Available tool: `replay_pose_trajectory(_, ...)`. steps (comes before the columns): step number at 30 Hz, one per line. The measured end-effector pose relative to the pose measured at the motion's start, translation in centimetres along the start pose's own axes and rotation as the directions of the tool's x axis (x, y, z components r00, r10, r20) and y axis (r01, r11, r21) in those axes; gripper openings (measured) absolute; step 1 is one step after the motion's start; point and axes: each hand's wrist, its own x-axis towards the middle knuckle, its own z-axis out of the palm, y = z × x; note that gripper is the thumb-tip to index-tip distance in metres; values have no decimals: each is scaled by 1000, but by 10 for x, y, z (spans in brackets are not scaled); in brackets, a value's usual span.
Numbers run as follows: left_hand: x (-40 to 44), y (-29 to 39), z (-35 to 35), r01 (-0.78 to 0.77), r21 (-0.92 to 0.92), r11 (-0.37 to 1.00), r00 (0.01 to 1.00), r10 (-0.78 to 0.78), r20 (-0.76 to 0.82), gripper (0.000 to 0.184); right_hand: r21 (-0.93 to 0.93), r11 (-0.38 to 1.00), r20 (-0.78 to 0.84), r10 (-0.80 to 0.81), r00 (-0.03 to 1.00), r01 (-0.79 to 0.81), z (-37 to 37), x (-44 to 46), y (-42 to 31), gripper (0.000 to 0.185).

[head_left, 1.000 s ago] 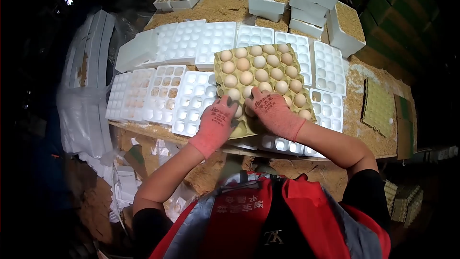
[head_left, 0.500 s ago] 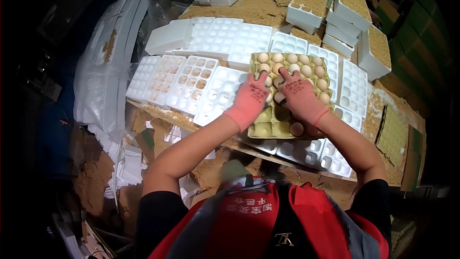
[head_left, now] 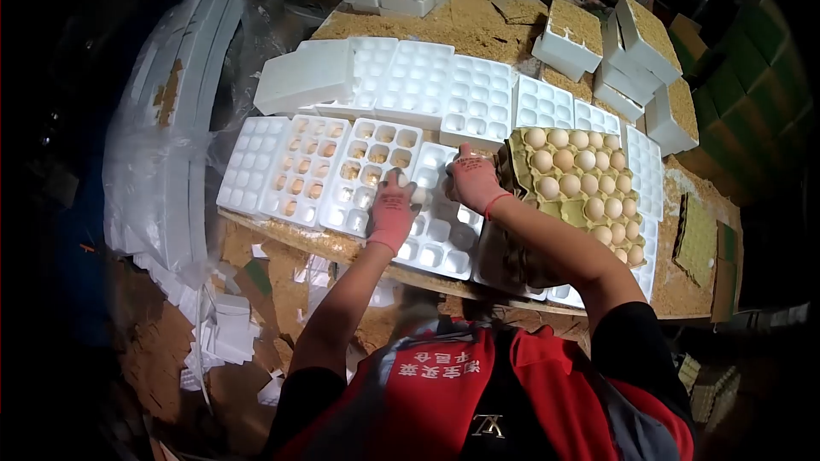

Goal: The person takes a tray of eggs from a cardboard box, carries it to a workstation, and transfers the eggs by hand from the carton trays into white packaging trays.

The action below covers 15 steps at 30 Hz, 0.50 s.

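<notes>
Eggs (head_left: 588, 184) are carried by the pulp tray (head_left: 523, 172). Just left of that tray, the right hand (head_left: 475, 183) is partly curled; farther left, the left hand (head_left: 393, 213) is half-closed over foam trays (head_left: 440, 235). Whether anything is gripped by either cannot be told.

On my right side, I see the yellow-green pulp egg tray (head_left: 567, 212) lying over some white foam egg boxes (head_left: 646, 172), its cells facing upward. Cream and light brown eggs (head_left: 585, 160) fill its far rows, while its nearer rows hold eggs only toward the right. Directly before me, one foam egg box (head_left: 438, 232) lies flat, its square cells open upward.
</notes>
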Motion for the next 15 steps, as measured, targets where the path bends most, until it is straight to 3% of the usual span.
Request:
replay_pose_trajectory(1,7,-14,14,-67,-9,998,996,68,56,47,-53,999,38,12,999,-10,9,11,-1,36)
replay_pose_trajectory(2,16,-25,28,-137,-20,990,985,138,104,47,23,999,-50,34,998,-32,15,20,3,38)
replay_pose_trajectory(4,23,-17,3,-130,-161,978,989,139,45,46,178,983,-219,93,971,-54,13,27,0,44)
replay_pose_trajectory(6,34,-9,4,-152,-166,974,988,145,-52,48,274,961,-259,99,961,-25,34,51,8,50)
replay_pose_trajectory(9,68,-23,65,-373,46,927,926,369,80,36,382,922,-389,221,895,-62,69,68,19,49)
replay_pose_trajectory(10,71,-20,50,-362,-2,932,917,357,176,37,435,898,-429,271,862,-65,66,68,14,48)
replay_pose_trajectory(11,71,-22,35,-345,-142,928,934,355,52,44,599,798,-359,342,868,-66,63,65,11,48)
replay_pose_trajectory(12,76,-17,21,-108,-306,946,976,160,149,51,676,735,-356,393,848,-57,68,68,15,49)
replay_pose_trajectory(14,103,-25,62,-36,-565,824,999,37,-9,53,692,722,-521,483,704,17,77,69,11,50)
replay_pose_trajectory(15,116,-21,81,-90,-510,856,995,57,-81,54,744,668,-506,576,642,-14,75,64,7,49)
